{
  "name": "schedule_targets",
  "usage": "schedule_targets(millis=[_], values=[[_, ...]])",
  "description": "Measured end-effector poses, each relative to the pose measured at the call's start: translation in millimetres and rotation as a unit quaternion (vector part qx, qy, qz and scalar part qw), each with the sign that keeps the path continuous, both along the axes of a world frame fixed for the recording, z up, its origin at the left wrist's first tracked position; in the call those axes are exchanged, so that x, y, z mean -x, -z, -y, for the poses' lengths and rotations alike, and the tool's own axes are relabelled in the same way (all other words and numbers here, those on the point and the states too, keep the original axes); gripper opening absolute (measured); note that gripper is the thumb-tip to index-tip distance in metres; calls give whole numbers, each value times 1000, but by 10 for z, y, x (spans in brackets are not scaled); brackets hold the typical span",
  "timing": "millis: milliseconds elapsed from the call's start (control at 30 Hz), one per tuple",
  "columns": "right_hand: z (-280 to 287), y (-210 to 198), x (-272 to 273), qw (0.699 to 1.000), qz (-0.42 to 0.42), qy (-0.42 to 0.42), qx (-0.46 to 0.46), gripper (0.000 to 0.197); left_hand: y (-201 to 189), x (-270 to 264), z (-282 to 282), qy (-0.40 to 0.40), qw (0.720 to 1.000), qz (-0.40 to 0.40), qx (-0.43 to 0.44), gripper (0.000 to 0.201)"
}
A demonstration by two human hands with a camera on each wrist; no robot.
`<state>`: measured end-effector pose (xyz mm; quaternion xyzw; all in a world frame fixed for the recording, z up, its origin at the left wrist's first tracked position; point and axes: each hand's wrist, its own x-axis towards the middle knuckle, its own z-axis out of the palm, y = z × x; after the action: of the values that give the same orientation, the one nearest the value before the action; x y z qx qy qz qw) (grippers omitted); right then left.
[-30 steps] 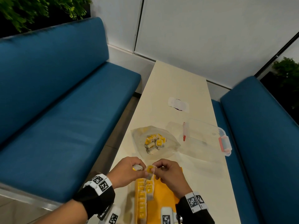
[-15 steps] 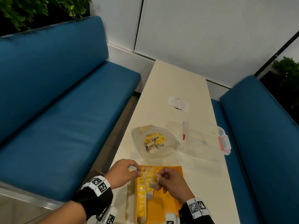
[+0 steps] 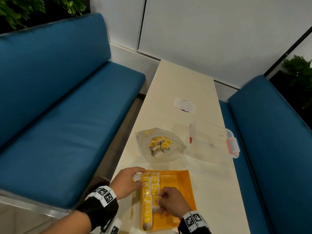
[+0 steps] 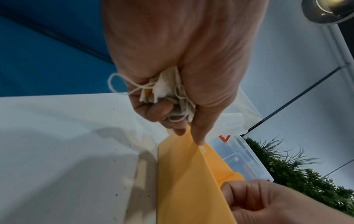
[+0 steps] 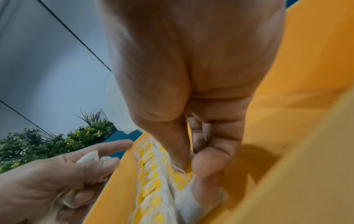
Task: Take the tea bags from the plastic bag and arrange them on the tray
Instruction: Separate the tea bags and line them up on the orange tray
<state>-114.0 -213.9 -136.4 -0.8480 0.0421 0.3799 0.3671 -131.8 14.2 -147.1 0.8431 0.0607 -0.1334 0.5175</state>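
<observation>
1. The hands are both occupied. The right hand pinches a tea bag between thumb and fingers and holds it down at the near end of the second row on the orange tray. The left hand has its fingers curled round a small bundle of spare tea bags, with its index finger stretched out toward the tray's left rim.

2. Risk: loose strings hang out of the left fist and could snag on the rim or on the rows already laid, dragging them out of line.

3. Risk: the right fingertips sit tight against the first row, so I judge that a careless release or lift may flip a neighbouring tag or pull the string along.

4. Risk: the bundle in the left hand looks crumpled; squeezing harder could tear the paper.

5. Where things lie: the two rows fill the tray's left side, right under both hands, while the right half is bare.

6. The plastic bag with the remaining tea bags rests on the surface just beyond the tray, apart from both hands. A clear lidded box lies to its right.
</observation>
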Motion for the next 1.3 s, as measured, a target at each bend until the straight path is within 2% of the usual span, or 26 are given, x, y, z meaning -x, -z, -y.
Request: schedule_targets(millis=[133,333,633,833,1000,1067,1133,1200,1300], values=[[-62,23,19,999,16,29,7,11,42,-8,-5,-8,1000,-6,18,76],[-126,39,53,997,57,37,33,13,96,-30,-17,10,1000,-10,19,64],[-180,108,9,993,96,48,56,14,127,-47,-26,10,999,-13,28,63],[-120,331,-54,991,102,42,70,15,152,-50,-28,7,999,-18,29,61],[-164,110,-30,993,85,49,64,19,160,-56,-65,5,999,-19,36,71],[-174,-8,-44,993,86,52,55,18,97,-51,-88,-18,997,-43,66,73],[-176,-134,-93,990,130,24,55,16,-72,-37,-86,-58,985,-78,141,60],[-206,-302,-150,984,177,1,26,13,-249,-38,-82,-76,958,-132,244,52],[-338,-586,-204,974,221,-15,-47,16,-453,-34,-91,-80,901,-210,372,62]])
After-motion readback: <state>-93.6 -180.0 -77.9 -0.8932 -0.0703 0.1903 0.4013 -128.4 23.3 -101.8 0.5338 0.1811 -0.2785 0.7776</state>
